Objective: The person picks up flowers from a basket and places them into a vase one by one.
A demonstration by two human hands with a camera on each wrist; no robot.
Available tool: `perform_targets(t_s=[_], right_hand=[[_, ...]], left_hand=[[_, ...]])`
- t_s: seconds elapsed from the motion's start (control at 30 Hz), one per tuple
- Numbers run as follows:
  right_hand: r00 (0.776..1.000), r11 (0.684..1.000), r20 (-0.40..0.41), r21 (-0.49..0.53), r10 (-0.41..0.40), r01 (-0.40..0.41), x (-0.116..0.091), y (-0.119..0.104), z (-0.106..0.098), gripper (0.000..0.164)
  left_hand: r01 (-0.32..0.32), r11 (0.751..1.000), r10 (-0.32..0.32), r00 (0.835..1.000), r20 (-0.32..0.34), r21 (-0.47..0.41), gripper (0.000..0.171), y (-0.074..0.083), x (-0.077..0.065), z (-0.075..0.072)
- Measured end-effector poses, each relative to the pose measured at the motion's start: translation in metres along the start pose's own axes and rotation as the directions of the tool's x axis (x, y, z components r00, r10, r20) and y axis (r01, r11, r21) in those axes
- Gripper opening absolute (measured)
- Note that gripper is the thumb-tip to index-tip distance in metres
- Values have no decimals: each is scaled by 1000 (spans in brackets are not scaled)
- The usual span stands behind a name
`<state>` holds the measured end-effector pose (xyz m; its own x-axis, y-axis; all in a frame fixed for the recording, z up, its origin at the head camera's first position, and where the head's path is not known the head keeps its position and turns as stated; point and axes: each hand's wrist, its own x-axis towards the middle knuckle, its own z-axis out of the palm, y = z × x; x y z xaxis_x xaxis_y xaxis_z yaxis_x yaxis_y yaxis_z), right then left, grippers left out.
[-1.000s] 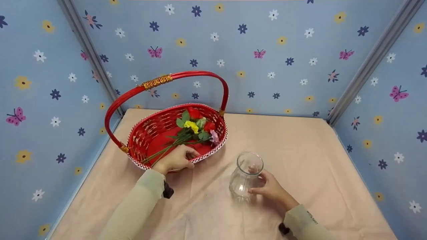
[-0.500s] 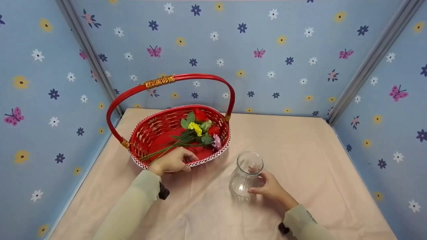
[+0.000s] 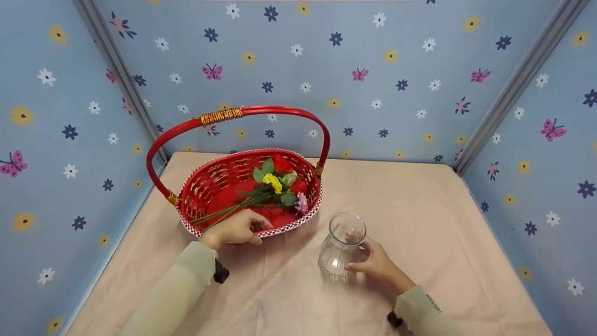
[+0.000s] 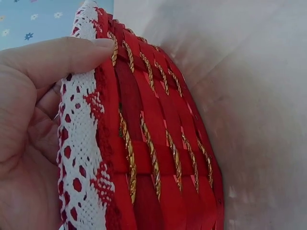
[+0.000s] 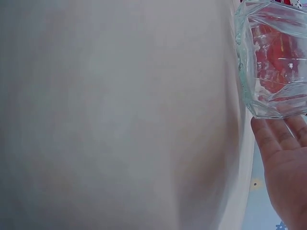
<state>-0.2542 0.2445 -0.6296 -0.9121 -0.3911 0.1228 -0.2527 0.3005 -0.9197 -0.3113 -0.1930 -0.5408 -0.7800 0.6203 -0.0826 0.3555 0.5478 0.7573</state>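
Basket [image 3: 199, 196] could tip if the left hand [image 3: 237, 227] pinching its rim [image 3: 291, 226] tugs, the vase [image 3: 335, 259] topple if the gripping right hand [image 3: 378, 265] slips.

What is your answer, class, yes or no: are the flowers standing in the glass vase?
No, in the head view the flowers lie inside the red basket, and the glass vase holds none.

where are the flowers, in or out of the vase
Out of the glass vase: the head view shows the flowers lying inside the red basket.
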Motion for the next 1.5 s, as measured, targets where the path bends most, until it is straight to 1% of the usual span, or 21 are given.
perform_targets(t_s=[0.17,0.3,0.43,0.6,0.7,0.77,0.83,0.9,0.93,1.1,1.27,1.5], right_hand=[[1000,1000,4,2,24,-24,1,-4,0,88],[999,999,21,6,36,-36,1,-4,0,90],[999,999,33,9,34,-34,2,-3,0,90],[999,999,24,-13,34,-33,3,-3,0,92],[999,999,19,-17,37,-37,2,-3,0,92],[999,999,20,-22,32,-31,2,-2,0,89],[999,999,22,-30,25,-24,1,-1,-1,86],[1000,999,23,-42,14,-13,1,0,-1,83],[1000,999,23,-47,11,-10,1,0,-1,81],[1000,998,4,-62,15,-15,0,-1,-1,83],[1000,997,-4,-69,31,-31,0,-4,-1,85],[1000,997,-5,-71,31,-31,1,-3,-1,84]], left_hand=[[-7,1000,7,1000,-6,20,33,1,1,-1],[5,1000,-4,1000,-19,26,31,3,0,-1],[9,1000,-8,999,-32,10,31,5,-1,-5],[13,1000,-14,998,-65,-19,34,11,-1,-19],[30,999,-31,996,-84,-12,35,14,-1,-29],[38,999,-39,994,-98,-12,35,15,-2,-36],[42,999,-43,993,-112,-11,37,15,-3,-41],[57,998,-61,990,-127,-36,37,16,-5,-47],[59,998,-63,989,-134,-35,38,15,-6,-50],[66,997,-73,984,-160,-46,36,14,-11,-64],[92,994,-101,979,-175,-59,37,11,-15,-72],[115,993,-118,969,-216,-26,37,2,-20,-79]])
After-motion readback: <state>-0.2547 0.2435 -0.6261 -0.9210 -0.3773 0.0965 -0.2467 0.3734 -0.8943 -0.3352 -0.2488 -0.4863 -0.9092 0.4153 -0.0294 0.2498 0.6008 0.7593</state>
